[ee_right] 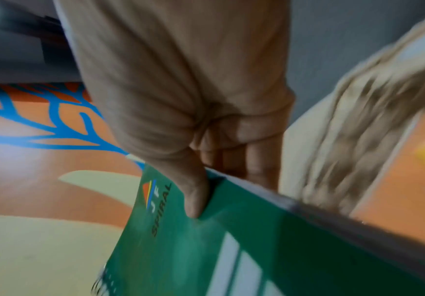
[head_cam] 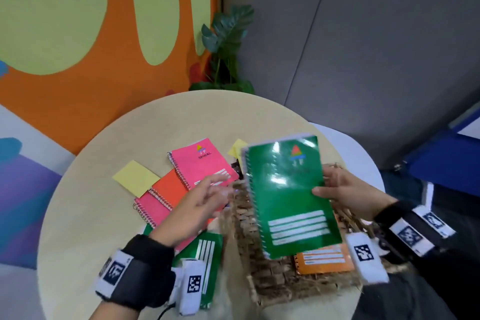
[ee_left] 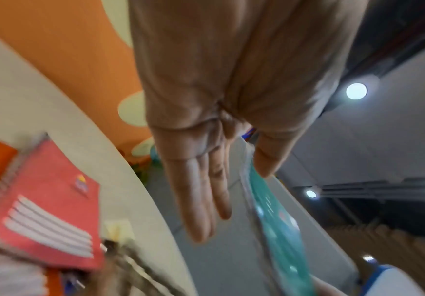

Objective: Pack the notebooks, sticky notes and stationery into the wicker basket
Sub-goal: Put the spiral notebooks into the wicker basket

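My right hand (head_cam: 335,191) grips a green spiral notebook (head_cam: 288,195) by its right edge, thumb on the cover (ee_right: 196,200), and holds it tilted above the wicker basket (head_cam: 262,262). An orange notebook (head_cam: 324,258) lies inside the basket. My left hand (head_cam: 205,199) hovers with straight fingers (ee_left: 201,200) over the pile left of the basket and holds nothing. That pile has a pink notebook (head_cam: 205,163), an orange notebook (head_cam: 170,187), another pink one (head_cam: 153,209) and a green one (head_cam: 207,254). Yellow sticky notes (head_cam: 136,176) lie farther left.
Everything sits on a round beige table (head_cam: 85,228). A second yellow sticky pad (head_cam: 237,148) and a small dark item (head_cam: 235,166) lie behind the basket. A potted plant (head_cam: 226,49) stands past the table's far edge.
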Demonstrator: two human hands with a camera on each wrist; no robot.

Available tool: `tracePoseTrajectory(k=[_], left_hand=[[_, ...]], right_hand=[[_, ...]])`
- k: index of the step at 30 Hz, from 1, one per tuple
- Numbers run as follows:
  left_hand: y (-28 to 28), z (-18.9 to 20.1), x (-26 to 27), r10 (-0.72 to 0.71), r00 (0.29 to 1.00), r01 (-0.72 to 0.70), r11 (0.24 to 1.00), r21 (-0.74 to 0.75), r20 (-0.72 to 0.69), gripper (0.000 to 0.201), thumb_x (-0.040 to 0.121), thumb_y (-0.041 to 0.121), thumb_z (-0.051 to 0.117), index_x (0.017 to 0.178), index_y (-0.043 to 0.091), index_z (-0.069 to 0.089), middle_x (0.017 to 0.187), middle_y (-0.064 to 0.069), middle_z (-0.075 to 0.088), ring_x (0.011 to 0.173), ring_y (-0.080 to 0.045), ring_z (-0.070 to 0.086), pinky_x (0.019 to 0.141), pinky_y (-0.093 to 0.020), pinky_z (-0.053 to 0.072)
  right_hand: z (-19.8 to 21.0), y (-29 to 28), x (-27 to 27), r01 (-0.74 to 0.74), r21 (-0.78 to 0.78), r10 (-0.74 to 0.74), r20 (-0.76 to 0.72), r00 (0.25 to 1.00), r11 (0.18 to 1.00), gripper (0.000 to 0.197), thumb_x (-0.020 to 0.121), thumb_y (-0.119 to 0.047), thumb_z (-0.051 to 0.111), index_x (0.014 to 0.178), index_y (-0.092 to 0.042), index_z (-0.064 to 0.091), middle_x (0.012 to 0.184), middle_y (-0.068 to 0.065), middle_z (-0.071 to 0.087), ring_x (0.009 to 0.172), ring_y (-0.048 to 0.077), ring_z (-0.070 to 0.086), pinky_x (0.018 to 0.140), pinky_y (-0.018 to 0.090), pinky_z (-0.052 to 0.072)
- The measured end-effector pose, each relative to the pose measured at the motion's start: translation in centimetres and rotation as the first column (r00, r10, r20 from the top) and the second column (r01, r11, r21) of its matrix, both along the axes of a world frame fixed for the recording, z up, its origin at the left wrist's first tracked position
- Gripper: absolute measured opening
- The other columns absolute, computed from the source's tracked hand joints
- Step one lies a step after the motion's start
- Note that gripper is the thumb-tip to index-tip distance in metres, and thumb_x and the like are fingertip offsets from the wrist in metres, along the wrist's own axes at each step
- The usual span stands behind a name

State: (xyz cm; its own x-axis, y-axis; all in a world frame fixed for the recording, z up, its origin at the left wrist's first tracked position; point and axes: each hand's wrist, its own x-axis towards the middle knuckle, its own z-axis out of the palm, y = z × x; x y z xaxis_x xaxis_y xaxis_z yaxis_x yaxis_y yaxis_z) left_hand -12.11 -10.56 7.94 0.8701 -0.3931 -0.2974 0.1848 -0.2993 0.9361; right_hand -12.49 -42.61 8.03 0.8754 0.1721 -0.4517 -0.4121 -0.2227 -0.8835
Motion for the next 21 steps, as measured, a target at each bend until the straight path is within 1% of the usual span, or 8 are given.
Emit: tracePoseTrajectory(k=[4,8,10,12,14,15,18,21], left_hand=[[5.0,-4.8,0.2,0.115,0.992,-0.129,0.933,0.336,0.059,0.027,0.096,0.031,0.049,0.122,0.028,0.051,0.115,0.008,0.062,0.107,-0.011,0.060,0.098,-0.033,0.047],[8.6,-8.5,-0.3,0.232,0.973,-0.203,0.834,0.514,0.008,0.032,0.096,0.020,0.050,0.127,0.012,0.049,0.122,-0.006,0.060,0.110,-0.019,0.056,0.099,-0.036,0.044],[9.4,-9.9,-0.4,0.269,0.963,-0.216,0.793,0.570,-0.011,0.034,0.096,0.025,0.048,0.126,0.010,0.049,0.123,-0.009,0.061,0.103,-0.018,0.056,0.094,-0.033,0.044],[9.7,-11.0,-0.2,0.306,0.952,-0.230,0.775,0.588,-0.031,0.034,0.095,0.023,0.049,0.126,0.009,0.050,0.121,-0.011,0.062,0.100,-0.019,0.056,0.092,-0.033,0.045],[9.7,-11.6,0.1,0.345,0.936,-0.241,0.770,0.590,-0.067,0.036,0.094,0.021,0.051,0.127,0.008,0.050,0.118,-0.011,0.062,0.098,-0.019,0.054,0.086,-0.029,0.043],[9.7,-11.8,0.4,0.368,0.926,-0.249,0.764,0.595,-0.085,0.035,0.093,0.022,0.053,0.125,0.008,0.050,0.115,-0.010,0.061,0.097,-0.019,0.053,0.083,-0.026,0.041],[9.8,-12.6,2.0,0.473,0.876,-0.300,0.692,0.657,-0.098,0.038,0.091,0.026,0.056,0.118,0.002,0.049,0.113,-0.012,0.059,0.096,-0.024,0.055,0.083,-0.030,0.044],[9.9,-13.2,3.8,0.559,0.825,-0.343,0.617,0.708,-0.088,0.041,0.090,0.026,0.051,0.116,-0.006,0.053,0.115,-0.020,0.064,0.099,-0.031,0.065,0.086,-0.035,0.055]], right_hand=[[-4.1,-4.9,-3.0,0.193,-0.177,-0.225,-0.183,0.957,0.965,0.040,0.090,0.013,0.047,0.122,-0.008,0.057,0.098,0.007,0.077,0.084,0.023,0.074,0.073,0.037,0.061],[-7.0,-6.3,-4.5,0.078,-0.437,-0.212,-0.268,0.940,0.896,0.031,0.089,0.016,0.047,0.115,0.007,0.060,0.098,0.017,0.073,0.075,0.019,0.074,0.072,0.030,0.061],[-7.2,-5.6,-4.1,-0.058,-0.642,-0.156,-0.271,0.950,0.764,0.022,0.088,0.011,0.052,0.108,0.009,0.061,0.090,0.013,0.067,0.053,0.001,0.067,0.050,0.007,0.050],[-6.8,-4.8,-3.8,-0.201,-0.769,-0.119,-0.337,0.934,0.607,0.022,0.089,-0.012,0.061,0.109,-0.003,0.064,0.089,0.006,0.063,0.061,0.002,0.064,0.041,0.001,0.036],[-6.7,-4.5,-3.6,-0.374,-0.875,-0.034,-0.403,0.915,0.307,0.041,0.084,-0.037,0.061,0.117,-0.013,0.061,0.107,0.004,0.067,0.093,0.014,0.065,0.063,0.009,0.045],[-6.5,-4.3,-3.6,-0.390,-0.892,-0.023,-0.405,0.914,0.229,0.045,0.083,-0.041,0.059,0.119,-0.014,0.059,0.116,0.006,0.067,0.104,0.020,0.064,0.076,0.020,0.049],[-5.0,-2.9,-2.5,-0.278,-0.940,0.003,-0.283,0.959,0.198,0.043,0.080,-0.041,0.060,0.117,-0.019,0.051,0.118,0.008,0.065,0.105,0.027,0.063,0.082,0.035,0.049],[-1.5,1.0,-0.5,-0.177,-0.949,0.156,-0.139,0.978,0.262,0.024,0.083,-0.040,0.060,0.097,-0.024,0.048,0.106,0.004,0.068,0.088,0.024,0.060,0.071,0.033,0.045]])
